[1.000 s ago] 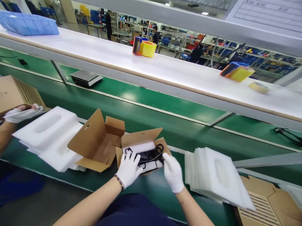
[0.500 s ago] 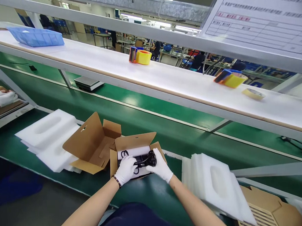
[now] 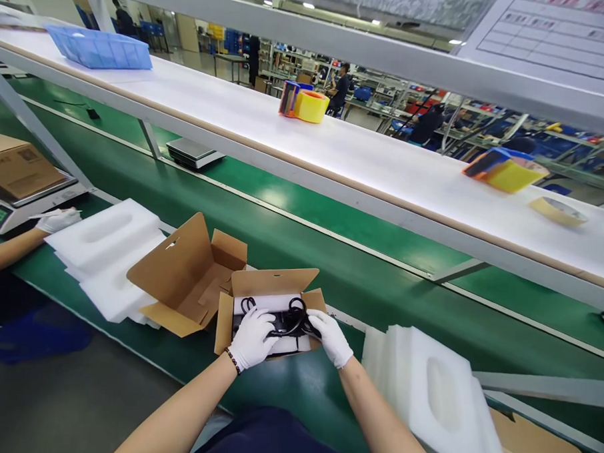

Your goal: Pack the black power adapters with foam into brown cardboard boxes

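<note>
A small open cardboard box [image 3: 272,282] sits on the green conveyor belt [image 3: 364,277] right in front of me. Inside lies white foam [image 3: 272,302] with a black device and coiled black cable [image 3: 292,318] on it. My left hand [image 3: 254,337], in a white glove, presses on the left part of the black device. My right hand [image 3: 331,336], also gloved, holds the device's right end by the cable loops. A second, empty open box [image 3: 184,278] stands just to the left, touching the first.
White foam inserts are stacked at left [image 3: 108,255] and at right [image 3: 434,388]. A co-worker's gloved hand [image 3: 56,220] rests by a scale [image 3: 1,213] carrying a closed carton [image 3: 14,169]. The white shelf [image 3: 328,145] above holds tape dispensers [image 3: 304,103] and a blue tray [image 3: 99,48].
My view swung slightly left and down. Both hands stayed on the black device in the box, shifting a little. The co-worker's carton now sits on the scale and their hand has dropped beside it.
</note>
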{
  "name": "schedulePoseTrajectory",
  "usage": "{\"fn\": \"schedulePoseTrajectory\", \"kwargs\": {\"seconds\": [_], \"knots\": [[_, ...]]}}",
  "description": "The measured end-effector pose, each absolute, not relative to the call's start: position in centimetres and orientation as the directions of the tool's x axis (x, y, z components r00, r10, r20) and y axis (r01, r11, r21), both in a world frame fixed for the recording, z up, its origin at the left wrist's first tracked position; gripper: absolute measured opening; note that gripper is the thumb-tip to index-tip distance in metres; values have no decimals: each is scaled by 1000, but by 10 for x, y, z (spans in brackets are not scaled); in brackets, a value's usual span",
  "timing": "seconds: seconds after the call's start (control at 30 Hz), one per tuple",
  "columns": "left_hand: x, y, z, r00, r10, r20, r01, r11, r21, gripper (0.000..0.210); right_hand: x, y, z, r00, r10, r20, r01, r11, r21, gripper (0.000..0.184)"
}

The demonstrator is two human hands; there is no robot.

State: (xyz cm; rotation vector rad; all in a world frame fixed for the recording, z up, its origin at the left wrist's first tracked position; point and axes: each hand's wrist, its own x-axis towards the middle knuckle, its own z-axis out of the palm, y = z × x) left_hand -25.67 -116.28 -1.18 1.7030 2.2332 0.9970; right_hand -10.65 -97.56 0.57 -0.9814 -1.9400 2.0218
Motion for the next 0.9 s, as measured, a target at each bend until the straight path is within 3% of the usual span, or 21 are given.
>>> {"fn": "schedulePoseTrajectory", "kwargs": {"seconds": [0.13,0.33,0.43,0.5,0.6,0.73,0.9], "knots": [[-253,-1164,-19,-294,899,324,823,66,564,5,-118,-962,-7,-838,444,-317,345,-19,-939,35],[-254,-1161,-32,-369,846,384,842,129,524,11,-147,-939,6,-841,397,-367,441,110,-891,31],[-255,-1159,-32,-367,851,374,838,129,530,13,-151,-936,24,-800,320,-507,597,346,-723,41],[-254,-1159,-31,-354,860,368,837,115,536,9,-155,-939,32,-756,262,-600,633,525,-569,37],[-251,-1162,-29,-306,885,350,838,76,540,8,-171,-948,34,-773,135,-620,556,614,-560,17],[-245,-1166,-35,-276,905,323,878,101,468,9,-198,-953,26,-775,-26,-631,439,696,-568,33],[-247,-1163,-45,-359,871,334,897,223,382,36,-216,-957,13,-794,7,-608,334,841,-426,36]]}}
